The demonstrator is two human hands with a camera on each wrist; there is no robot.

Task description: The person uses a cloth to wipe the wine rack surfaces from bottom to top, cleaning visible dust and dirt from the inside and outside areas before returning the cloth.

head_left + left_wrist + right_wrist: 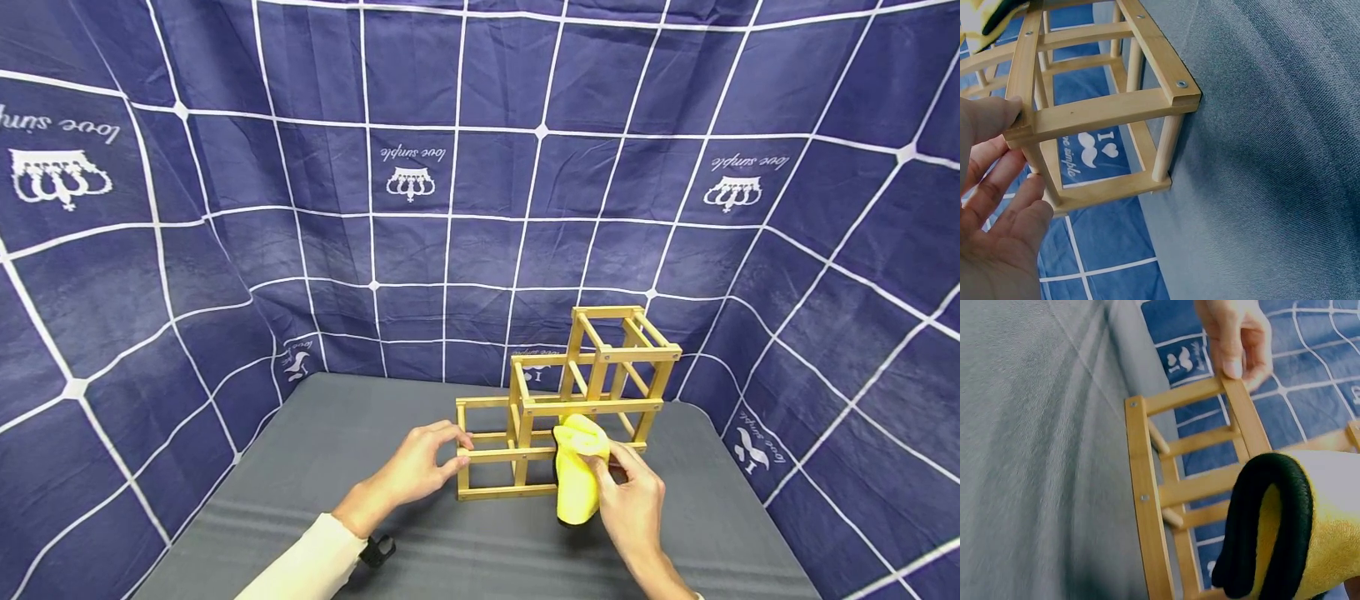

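A stepped wooden rack [600, 407] of slim bars and rails stands on the grey surface, its tallest part on the right. My left hand [420, 463] holds its low left corner, thumb on the top rail and fingers behind the corner in the left wrist view, where the end frame [1104, 114] shows close up. In my right hand [633, 502] is a folded yellow cloth [576, 490] with a black edge, pinched at its upper part. It hangs against the rack's front rails and covers part of them. The right wrist view shows the cloth's thick black border [1300, 506] over the rails.
Beneath the rack lies a grey cloth-covered surface [300, 483] with soft wrinkles. Blue curtains [480, 183] with white grid lines and printed crowns enclose it at the back and both sides. A black strap [377, 551] shows at my left wrist.
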